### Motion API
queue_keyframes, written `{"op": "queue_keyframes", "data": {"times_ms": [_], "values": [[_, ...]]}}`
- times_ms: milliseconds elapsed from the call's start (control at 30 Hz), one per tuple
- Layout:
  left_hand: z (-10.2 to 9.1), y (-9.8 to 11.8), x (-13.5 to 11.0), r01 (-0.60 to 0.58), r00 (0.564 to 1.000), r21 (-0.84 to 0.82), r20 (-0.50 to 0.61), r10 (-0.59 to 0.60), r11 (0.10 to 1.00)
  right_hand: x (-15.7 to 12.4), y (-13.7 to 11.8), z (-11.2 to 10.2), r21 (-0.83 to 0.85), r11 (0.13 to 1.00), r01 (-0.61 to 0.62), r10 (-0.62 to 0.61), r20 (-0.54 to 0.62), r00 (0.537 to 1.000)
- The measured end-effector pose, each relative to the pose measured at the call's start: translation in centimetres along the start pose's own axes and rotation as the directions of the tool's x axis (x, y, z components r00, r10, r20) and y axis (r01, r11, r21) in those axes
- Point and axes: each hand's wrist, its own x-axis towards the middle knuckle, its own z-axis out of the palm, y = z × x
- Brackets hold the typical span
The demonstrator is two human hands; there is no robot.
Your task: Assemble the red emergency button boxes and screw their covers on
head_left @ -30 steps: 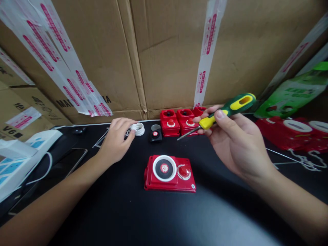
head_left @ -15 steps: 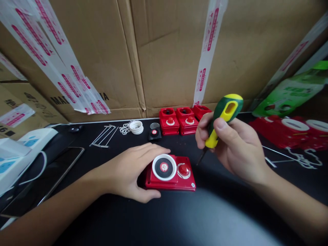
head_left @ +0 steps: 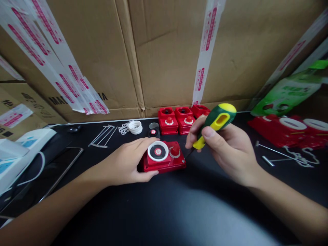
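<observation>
My left hand (head_left: 128, 164) grips the left end of a red plastic unit (head_left: 164, 160) lying on the black table, fingers over its far edge and thumb on its near edge. The unit carries a white-ringed black dial and a red button. My right hand (head_left: 228, 150) is closed round a green and yellow screwdriver (head_left: 214, 123), held steeply, its tip down at the unit's right corner.
Small red boxes (head_left: 179, 121) stand at the back against a cardboard wall (head_left: 166, 58). White rings (head_left: 135, 127), metal pins (head_left: 102, 136) and a black cap (head_left: 153, 132) lie behind the unit. More red parts (head_left: 289, 131) lie right. A phone (head_left: 58, 172) and white box (head_left: 23, 150) sit left.
My left hand came from the white rings to the red unit and gripped it, then slid it farther away. The screwdriver swung from level to steep and came down to the unit's right corner.
</observation>
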Motion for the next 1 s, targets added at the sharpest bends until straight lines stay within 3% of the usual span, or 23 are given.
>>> {"op": "queue_keyframes", "data": {"times_ms": [733, 1000], "values": [[-0.17, 0.03, 0.19, -0.02, 1.0, -0.056, 0.004, 0.021, 0.998, -0.36, -0.34, -0.02, -0.054, 0.998, -0.014, 0.016, 0.052, 0.999], [-0.33, 0.22, 0.24, -0.008, 1.0, -0.065, 0.02, 0.01, 0.998, -0.37, -0.72, -0.34, -0.171, 0.979, 0.115, -0.087, 0.166, 0.982]]}}
